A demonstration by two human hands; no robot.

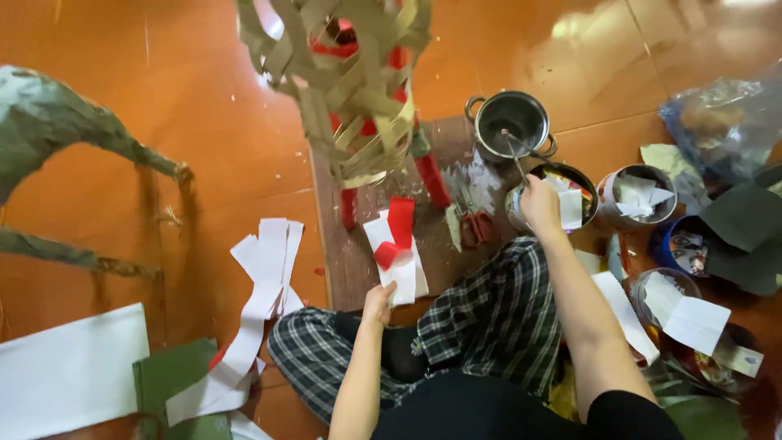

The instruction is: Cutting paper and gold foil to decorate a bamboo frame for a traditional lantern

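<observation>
The left hand [377, 304] rests its fingers on a white strip [399, 265] on the board [350, 253], pinning it flat. The right hand [539, 204] is clenched around a thin stick [515, 155] that reaches into the steel pot [511, 124], perhaps for glue.
</observation>
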